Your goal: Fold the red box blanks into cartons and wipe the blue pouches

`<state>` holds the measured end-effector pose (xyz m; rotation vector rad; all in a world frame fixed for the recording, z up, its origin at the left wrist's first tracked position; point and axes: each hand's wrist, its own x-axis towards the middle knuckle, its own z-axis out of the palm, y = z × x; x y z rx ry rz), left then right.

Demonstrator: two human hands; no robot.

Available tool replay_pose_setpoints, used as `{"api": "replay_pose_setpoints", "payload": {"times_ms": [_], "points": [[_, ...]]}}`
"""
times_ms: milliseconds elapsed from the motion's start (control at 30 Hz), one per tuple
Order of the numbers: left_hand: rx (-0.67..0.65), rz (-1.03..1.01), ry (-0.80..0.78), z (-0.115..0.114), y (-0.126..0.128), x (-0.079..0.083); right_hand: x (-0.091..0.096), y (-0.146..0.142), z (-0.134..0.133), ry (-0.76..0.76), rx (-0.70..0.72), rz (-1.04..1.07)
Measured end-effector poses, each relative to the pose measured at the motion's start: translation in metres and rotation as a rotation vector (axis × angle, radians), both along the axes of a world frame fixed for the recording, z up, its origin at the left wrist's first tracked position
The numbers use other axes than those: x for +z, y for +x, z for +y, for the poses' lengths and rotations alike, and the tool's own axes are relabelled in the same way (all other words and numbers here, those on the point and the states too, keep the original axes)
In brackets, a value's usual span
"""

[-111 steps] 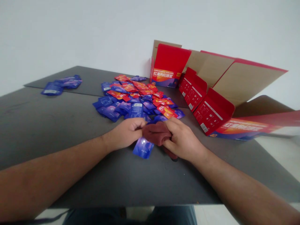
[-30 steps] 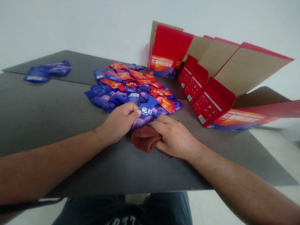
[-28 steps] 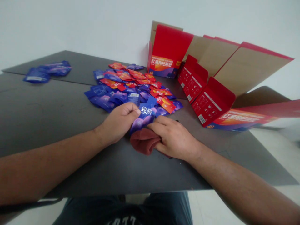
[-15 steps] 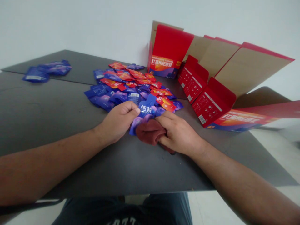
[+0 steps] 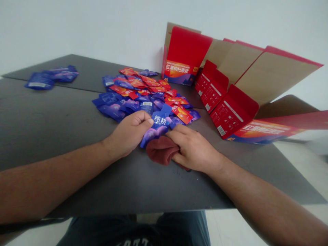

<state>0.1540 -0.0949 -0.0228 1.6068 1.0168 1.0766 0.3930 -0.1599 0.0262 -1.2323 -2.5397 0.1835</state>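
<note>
My left hand (image 5: 129,133) pinches the top of a blue-purple foil sachet (image 5: 156,126) between thumb and fingers. The sachet carries white Chinese characters. My right hand (image 5: 193,152) lies on a maroon cloth (image 5: 161,152), its fingers pressing the cloth against the sachet's lower end. Behind both hands spreads a loose heap of blue and red sachets (image 5: 133,97), its nearest edge close to my hands.
Red-and-kraft cartons (image 5: 228,109) stand partly unfolded at right, with an upright printed box (image 5: 181,71) behind the heap. Several blue sachets (image 5: 48,80) lie far left on the dark-grey table (image 5: 51,136). My legs show below its front edge.
The maroon cloth has slid down and left along the sachet, with my right hand following it. More of the sachet's lower end now shows, and my left hand holds its grip.
</note>
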Motion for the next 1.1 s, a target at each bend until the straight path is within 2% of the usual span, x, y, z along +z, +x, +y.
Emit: {"api": "replay_pose_setpoints", "payload": {"times_ms": [67,200,233,367,567,700,900,1033,1100], "points": [[-0.005,-0.013,-0.011,0.0,0.0,0.0,0.0,0.0,0.0,-0.007,0.013,-0.019],[-0.005,-0.018,0.017,0.0,0.0,-0.001,-0.001,0.003,0.002,0.064,-0.16,0.047],[-0.009,-0.012,0.021,0.0,0.0,-0.001,-0.001,0.003,0.002,0.067,-0.156,0.052],[-0.026,0.029,0.014,-0.001,-0.002,0.001,-0.001,0.0,0.0,0.009,0.006,0.009],[-0.023,0.042,0.036,-0.001,-0.001,0.003,-0.003,0.004,0.005,0.1,-0.159,0.104],[-0.011,0.081,0.07,-0.003,0.0,0.006,-0.002,0.001,0.002,0.009,-0.034,0.028],[-0.003,0.162,0.13,-0.003,-0.002,0.01,-0.003,0.003,0.004,0.105,-0.147,0.111],[-0.021,0.209,0.178,-0.004,-0.003,0.012,-0.004,0.002,0.003,0.029,-0.032,0.041],[-0.028,0.227,0.19,-0.004,-0.003,0.013,-0.004,0.003,0.004,0.04,-0.046,0.053]]}}
